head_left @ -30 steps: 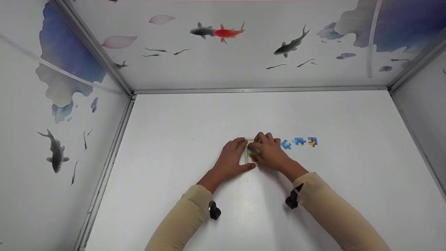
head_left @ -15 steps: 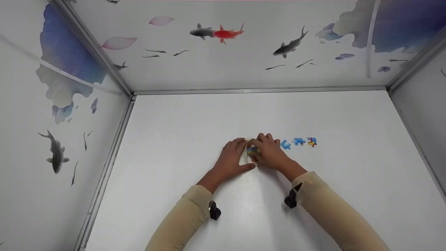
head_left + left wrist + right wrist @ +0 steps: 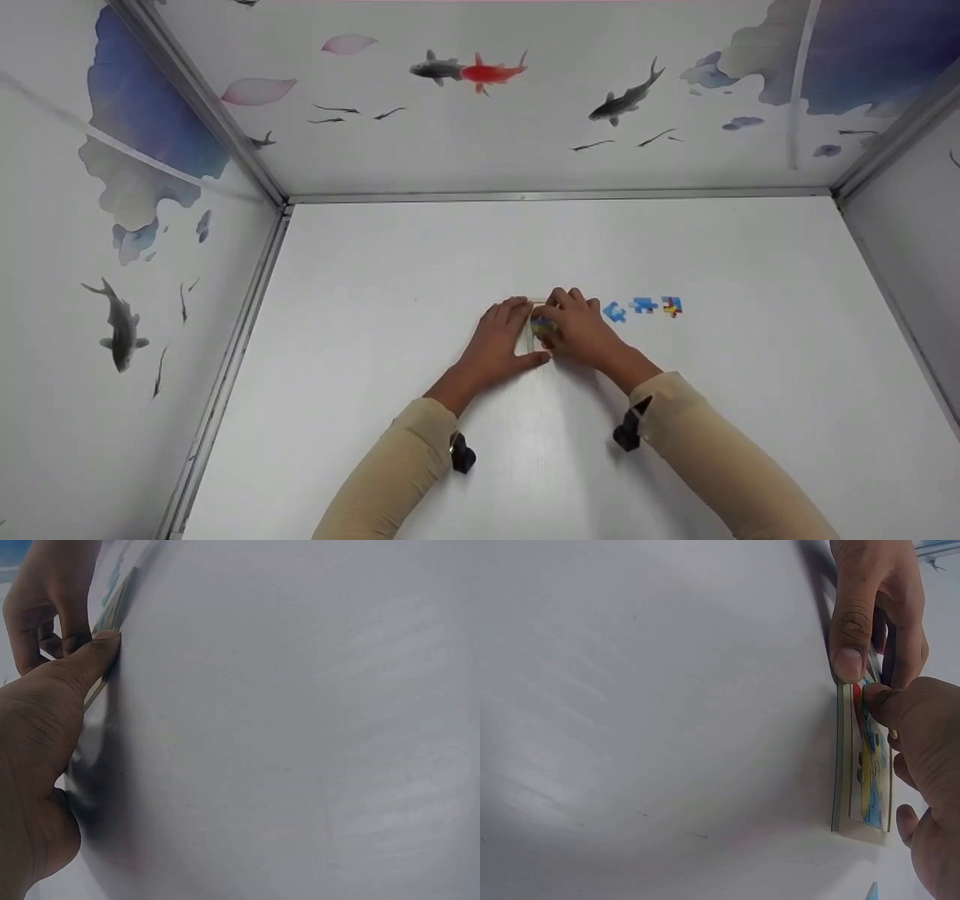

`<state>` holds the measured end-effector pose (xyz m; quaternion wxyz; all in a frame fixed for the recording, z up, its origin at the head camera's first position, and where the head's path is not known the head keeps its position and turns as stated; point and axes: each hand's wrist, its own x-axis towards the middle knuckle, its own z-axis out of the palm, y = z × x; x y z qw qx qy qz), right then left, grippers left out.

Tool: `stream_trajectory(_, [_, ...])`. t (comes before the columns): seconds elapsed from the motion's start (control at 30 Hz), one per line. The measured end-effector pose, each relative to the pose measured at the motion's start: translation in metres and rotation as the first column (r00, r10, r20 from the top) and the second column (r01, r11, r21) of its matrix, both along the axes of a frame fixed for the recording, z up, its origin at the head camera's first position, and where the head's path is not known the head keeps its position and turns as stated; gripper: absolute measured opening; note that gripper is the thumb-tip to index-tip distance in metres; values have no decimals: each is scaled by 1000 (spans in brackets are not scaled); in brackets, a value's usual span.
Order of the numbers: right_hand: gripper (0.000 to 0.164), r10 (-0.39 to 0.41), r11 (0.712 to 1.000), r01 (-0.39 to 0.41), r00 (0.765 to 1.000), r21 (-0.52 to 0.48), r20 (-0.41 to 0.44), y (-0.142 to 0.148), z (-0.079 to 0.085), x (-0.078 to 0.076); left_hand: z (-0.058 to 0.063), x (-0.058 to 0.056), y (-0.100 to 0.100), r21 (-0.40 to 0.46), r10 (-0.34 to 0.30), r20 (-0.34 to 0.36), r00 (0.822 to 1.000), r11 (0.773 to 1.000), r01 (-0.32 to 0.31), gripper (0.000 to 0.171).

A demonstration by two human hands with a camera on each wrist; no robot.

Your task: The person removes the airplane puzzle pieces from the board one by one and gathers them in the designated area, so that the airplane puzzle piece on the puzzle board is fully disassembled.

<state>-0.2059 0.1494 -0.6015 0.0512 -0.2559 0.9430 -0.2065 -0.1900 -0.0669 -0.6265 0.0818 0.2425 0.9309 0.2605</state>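
Observation:
A shallow jigsaw tray (image 3: pixel 844 799) with a pale rim lies on the white table, colourful pieces (image 3: pixel 871 787) inside it. My left hand (image 3: pixel 495 341) grips it at the left end, thumb along the near rim and fingers at the far side. Over the tray, my right hand (image 3: pixel 585 330) has its fingers bent down and pinches a puzzle piece, mostly hidden under the fingertips. In the right wrist view the right thumb (image 3: pixel 881 703) is on the pieces, close beside the left thumb (image 3: pixel 849 660). Both hands cover much of the tray in the head view.
Right of the hands lie loose puzzle pieces: a blue one (image 3: pixel 615 311), another blue one (image 3: pixel 643 304) and a multicoloured one (image 3: pixel 672 306). Metal-edged panels printed with fish stand at the back (image 3: pixel 525 161) and the left (image 3: pixel 172 315).
My right hand has shifted very slightly, its fingers still bent over the tray. The left hand and the loose pieces stay where they were.

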Motion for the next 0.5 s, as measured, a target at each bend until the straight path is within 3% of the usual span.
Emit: stream_trajectory(0.5, [31,9,999,-13,996,-39,-92,19,-4,4,1,0,1,-5,13,16,1000,1000,-13,95])
